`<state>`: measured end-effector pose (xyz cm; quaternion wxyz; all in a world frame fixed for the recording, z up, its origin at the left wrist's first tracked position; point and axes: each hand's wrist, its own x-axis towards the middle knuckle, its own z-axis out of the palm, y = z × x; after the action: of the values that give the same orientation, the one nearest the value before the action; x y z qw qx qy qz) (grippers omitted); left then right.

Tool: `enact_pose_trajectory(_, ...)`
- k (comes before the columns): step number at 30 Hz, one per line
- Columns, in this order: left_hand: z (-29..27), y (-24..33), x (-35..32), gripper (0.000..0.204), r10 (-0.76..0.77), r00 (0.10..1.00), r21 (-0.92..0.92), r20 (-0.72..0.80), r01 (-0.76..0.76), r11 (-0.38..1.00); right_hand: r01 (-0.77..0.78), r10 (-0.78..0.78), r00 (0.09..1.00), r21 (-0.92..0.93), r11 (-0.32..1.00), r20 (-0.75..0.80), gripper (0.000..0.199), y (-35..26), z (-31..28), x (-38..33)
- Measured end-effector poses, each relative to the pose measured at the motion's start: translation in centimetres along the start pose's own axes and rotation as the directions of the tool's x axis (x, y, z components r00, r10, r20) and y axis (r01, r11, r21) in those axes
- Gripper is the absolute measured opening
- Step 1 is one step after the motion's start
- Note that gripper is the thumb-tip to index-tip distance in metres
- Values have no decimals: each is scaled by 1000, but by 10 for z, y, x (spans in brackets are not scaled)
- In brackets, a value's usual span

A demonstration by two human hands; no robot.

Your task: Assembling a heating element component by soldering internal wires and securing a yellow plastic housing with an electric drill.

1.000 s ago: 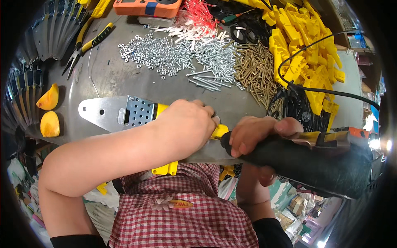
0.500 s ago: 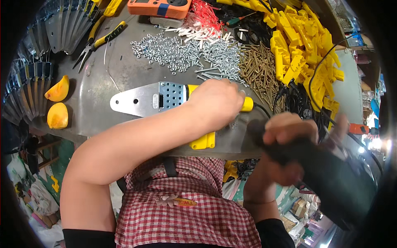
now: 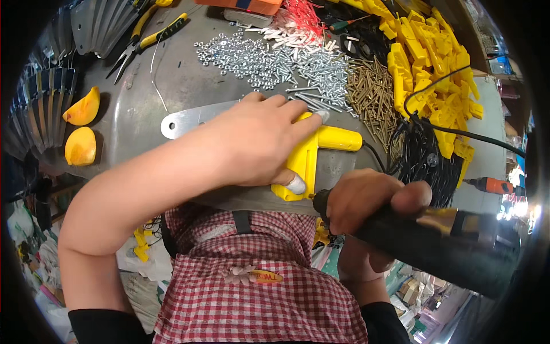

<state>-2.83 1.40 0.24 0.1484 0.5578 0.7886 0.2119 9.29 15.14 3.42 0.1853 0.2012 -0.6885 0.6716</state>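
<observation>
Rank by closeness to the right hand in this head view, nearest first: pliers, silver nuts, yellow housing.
1. Yellow housing: just left of the right hand, gripped by the left hand.
2. Silver nuts: upper middle.
3. Pliers: farthest, upper left.

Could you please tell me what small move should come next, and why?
Perhaps align the black tool with the near end of the yellow housing: the left hand holds it, and the right hand has the tool's nose close by; contact is unclear.
</observation>
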Motion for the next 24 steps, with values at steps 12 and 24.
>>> enact_pose_trajectory(12,22,-1,-18,80,11,968,-42,-252,-22,999,-40,70,990,-240,970,120,48,-17,-9,-10)
enact_pose_trajectory(24,23,-18,-30,76,113,973,21,-201,-111,994,93,-95,993,27,995,76,54,8,18,-1)
